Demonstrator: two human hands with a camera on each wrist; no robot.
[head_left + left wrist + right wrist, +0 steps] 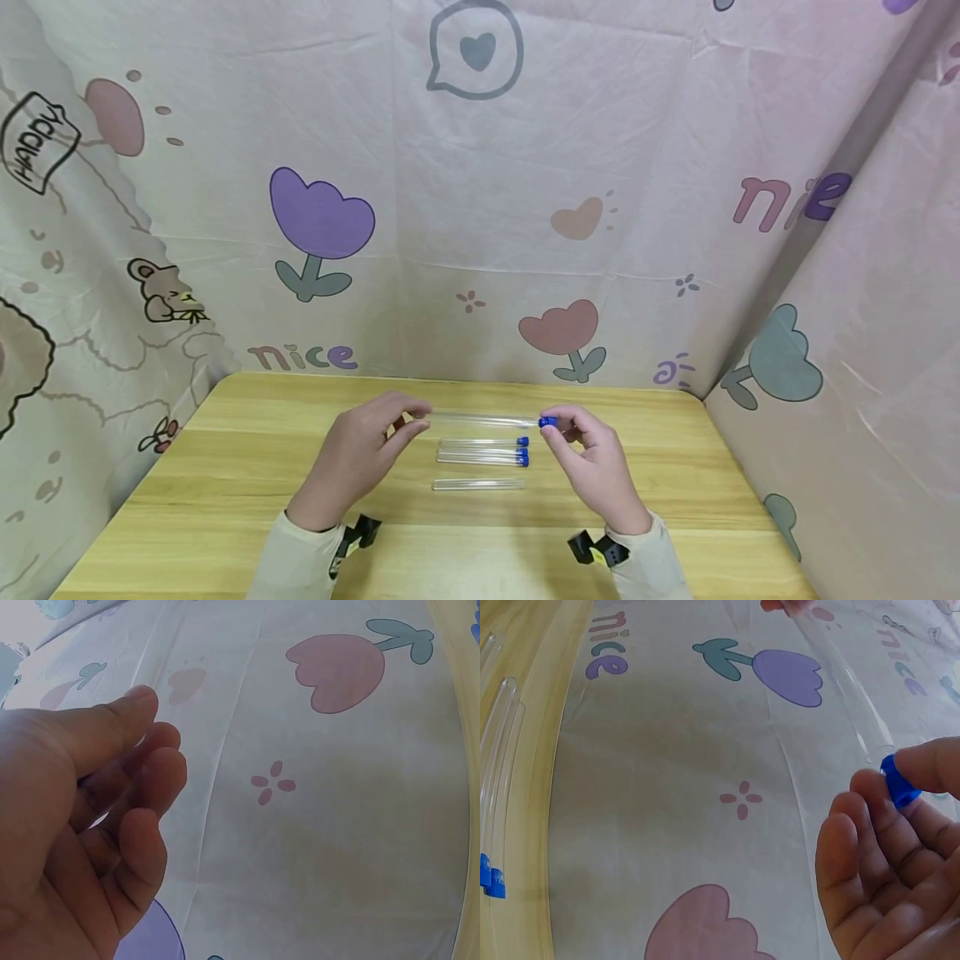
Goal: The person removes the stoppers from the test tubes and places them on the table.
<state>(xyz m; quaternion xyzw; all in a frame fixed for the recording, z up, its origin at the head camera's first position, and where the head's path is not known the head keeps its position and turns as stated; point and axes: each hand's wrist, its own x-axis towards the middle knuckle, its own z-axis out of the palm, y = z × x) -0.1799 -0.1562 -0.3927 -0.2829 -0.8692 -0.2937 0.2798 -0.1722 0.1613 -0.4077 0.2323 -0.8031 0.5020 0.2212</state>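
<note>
Out in front, a clear test tube [483,420] is held level above the table between both hands. My left hand [367,454] pinches its left end between thumb and fingers; in the left wrist view the tube does not show past the left hand [105,802]. At the other end, my right hand [592,462] pinches a blue cap [548,422] between thumb and index finger. The right wrist view shows the tube's mouth [877,752] right at the cap's edge [900,784].
Nearer to me on the wooden table [390,567] lie several clear tubes with blue caps [522,461], side by side. One tube without a cap [477,484] lies in front of them. A printed cloth [465,167] hangs behind and on both sides.
</note>
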